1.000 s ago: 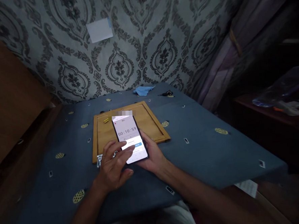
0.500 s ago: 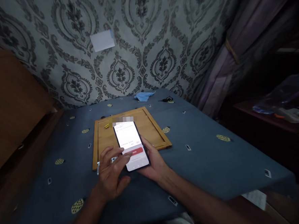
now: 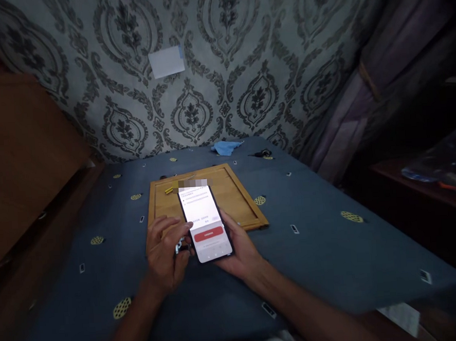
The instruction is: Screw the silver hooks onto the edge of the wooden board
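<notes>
A smartphone point(image 3: 205, 226) with a lit white screen and a red bar low on it lies in my right hand point(image 3: 242, 249), tilted above the table. My left hand point(image 3: 165, 254) hovers at the phone's left edge, fingers apart and bent, the index fingertip at the screen's border. It holds nothing that I can see. Under the phone rests a framed wooden panel point(image 3: 245, 203), partly covered by both hands. Shiny metal pieces point(image 3: 179, 244) show behind my left fingers; their kind is hard to make out. A small yellow object point(image 3: 169, 190) lies on the panel.
A blue patterned cloth point(image 3: 314, 258) covers the table. At its back lie a crumpled light-blue cloth-like item point(image 3: 226, 148) and a small dark object point(image 3: 263, 153). A brown wooden box-like piece point(image 3: 26, 162) stands left; a purple curtain point(image 3: 349, 127) hangs right.
My left index finger has moved from the red bar up and left to the screen's edge. More lines of text show on the screen. The whole view has shifted slightly.
</notes>
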The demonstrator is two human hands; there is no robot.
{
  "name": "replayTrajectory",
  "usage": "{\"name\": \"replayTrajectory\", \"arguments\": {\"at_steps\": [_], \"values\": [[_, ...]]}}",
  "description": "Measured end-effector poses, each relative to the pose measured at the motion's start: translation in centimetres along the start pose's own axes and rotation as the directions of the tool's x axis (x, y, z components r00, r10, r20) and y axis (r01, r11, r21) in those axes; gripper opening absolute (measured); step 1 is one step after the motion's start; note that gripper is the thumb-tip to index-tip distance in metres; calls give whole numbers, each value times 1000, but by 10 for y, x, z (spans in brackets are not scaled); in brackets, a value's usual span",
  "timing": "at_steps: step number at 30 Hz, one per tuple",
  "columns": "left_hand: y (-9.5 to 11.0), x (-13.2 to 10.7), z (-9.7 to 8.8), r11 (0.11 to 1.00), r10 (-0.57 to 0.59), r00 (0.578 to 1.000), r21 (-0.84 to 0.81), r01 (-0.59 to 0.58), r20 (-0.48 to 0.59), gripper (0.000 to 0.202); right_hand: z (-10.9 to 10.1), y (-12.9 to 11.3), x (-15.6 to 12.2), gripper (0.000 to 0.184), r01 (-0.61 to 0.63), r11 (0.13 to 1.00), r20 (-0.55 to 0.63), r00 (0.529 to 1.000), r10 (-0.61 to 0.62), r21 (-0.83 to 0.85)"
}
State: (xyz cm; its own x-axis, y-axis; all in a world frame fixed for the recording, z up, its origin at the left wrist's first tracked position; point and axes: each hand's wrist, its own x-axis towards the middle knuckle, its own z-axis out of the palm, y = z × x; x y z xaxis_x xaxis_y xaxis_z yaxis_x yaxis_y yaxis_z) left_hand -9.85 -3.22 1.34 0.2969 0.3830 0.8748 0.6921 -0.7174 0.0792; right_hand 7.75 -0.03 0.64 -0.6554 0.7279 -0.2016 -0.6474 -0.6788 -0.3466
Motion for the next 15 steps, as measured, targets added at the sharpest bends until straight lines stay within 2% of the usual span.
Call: {"name": "replayTrajectory", "arguments": {"at_steps": [15], "values": [[-2, -2, 4, 990, -117, 989, 74, 124, -86, 32, -3, 3, -3, 40, 1, 999, 28, 1000, 0, -50]]}}
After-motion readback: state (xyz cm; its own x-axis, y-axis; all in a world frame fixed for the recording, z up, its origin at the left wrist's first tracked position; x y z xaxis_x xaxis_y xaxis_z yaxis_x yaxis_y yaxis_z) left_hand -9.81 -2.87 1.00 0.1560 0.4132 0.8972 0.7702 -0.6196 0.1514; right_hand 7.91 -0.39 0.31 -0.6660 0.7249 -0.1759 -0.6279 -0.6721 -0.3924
